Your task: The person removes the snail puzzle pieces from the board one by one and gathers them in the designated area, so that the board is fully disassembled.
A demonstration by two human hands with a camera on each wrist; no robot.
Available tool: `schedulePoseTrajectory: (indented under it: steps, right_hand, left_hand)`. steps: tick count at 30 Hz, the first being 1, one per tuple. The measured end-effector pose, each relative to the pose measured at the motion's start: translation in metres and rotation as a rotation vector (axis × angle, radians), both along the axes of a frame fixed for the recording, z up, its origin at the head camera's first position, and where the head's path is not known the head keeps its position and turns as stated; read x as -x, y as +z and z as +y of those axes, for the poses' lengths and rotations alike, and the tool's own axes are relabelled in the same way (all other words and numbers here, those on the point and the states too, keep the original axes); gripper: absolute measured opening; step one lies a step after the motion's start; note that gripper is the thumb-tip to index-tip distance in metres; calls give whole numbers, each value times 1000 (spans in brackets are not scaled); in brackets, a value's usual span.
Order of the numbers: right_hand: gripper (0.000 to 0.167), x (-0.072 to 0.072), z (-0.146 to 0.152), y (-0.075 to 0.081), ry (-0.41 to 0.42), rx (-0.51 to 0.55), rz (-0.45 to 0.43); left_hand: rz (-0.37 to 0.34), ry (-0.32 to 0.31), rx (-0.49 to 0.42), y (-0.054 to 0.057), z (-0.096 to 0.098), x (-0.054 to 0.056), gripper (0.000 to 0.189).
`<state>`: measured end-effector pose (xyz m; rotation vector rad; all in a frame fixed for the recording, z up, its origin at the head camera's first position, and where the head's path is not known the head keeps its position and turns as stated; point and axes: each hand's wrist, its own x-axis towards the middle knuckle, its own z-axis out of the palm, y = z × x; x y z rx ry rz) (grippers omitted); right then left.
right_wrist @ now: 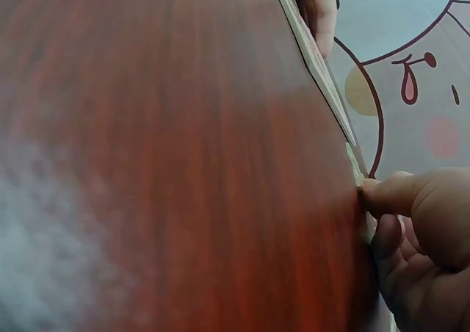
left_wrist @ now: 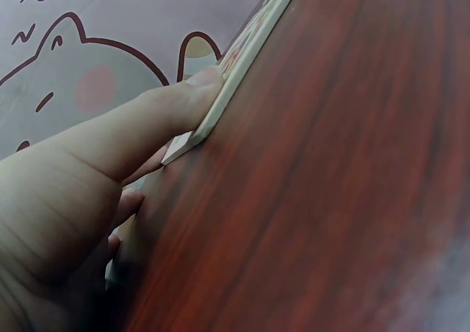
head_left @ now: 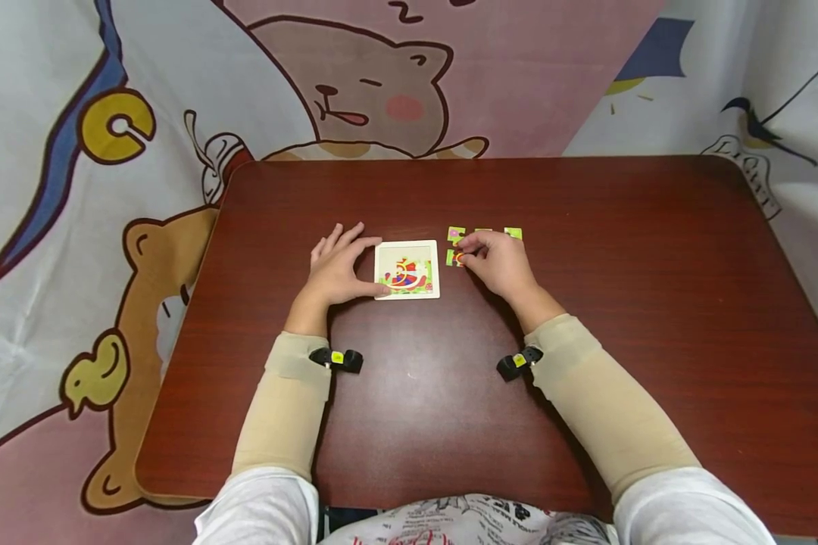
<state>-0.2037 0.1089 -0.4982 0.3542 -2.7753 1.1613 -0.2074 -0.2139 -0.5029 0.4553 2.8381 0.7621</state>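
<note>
A square jigsaw puzzle tray with a pale border lies on the table. Pieces fill its lower part with a colourful picture, while its upper part shows the plain backing. At the tray's left side is my left hand, thumb resting on the lower corner, forefinger reaching the upper corner and the other fingers spread. To the right of the tray, my right hand pinches a green and orange puzzle piece at table level; its fingers partly cover the piece. The right wrist view shows that thumb at the piece's edge.
Loose pieces lie behind my right hand: a green one with a pink flower, another green one, and one mostly hidden between them. The brown table backs onto a cartoon-printed cloth.
</note>
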Motion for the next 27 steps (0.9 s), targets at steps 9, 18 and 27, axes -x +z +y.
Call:
schedulePoseTrajectory:
  steps: [9, 18, 27]
  right_hand:
    - [21, -3, -28, 22, 179, -48, 18]
    - [43, 2, -69, 25, 369, -223, -203]
    - [47, 6, -81, 26, 342, -227, -330]
  left_hand:
    - [0, -10, -2, 1, 2, 3, 103]
    - [-1, -10, 4, 3, 0, 0, 101]
    - [-2, -3, 4, 2, -2, 0, 101]
